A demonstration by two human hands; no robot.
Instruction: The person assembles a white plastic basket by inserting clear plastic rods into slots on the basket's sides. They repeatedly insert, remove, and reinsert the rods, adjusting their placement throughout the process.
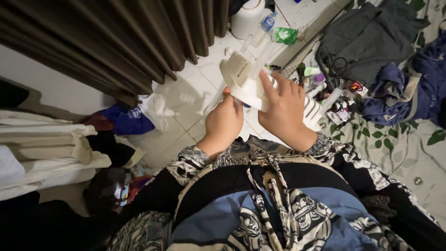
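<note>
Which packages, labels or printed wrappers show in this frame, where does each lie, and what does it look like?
Green crinkled pouch: top centre on the white tiles, beside the bottle.
Clear plastic bottle: lying by the white tub, blue label band.
Blue plastic bag: on the floor below the curtain, crumpled, white print.
Small red-and-white packet: right, at the edge of the dark clothes.
No screens or signs in view.

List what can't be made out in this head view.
- Head view: the left hand fingertips, tucked under the white slatted plastic piece.
- The piece's far side, covered by the right hand.
- Small bottles on the floor: too small and cluttered to identify.
- Dark curtain: cut off by the top edge.
</note>
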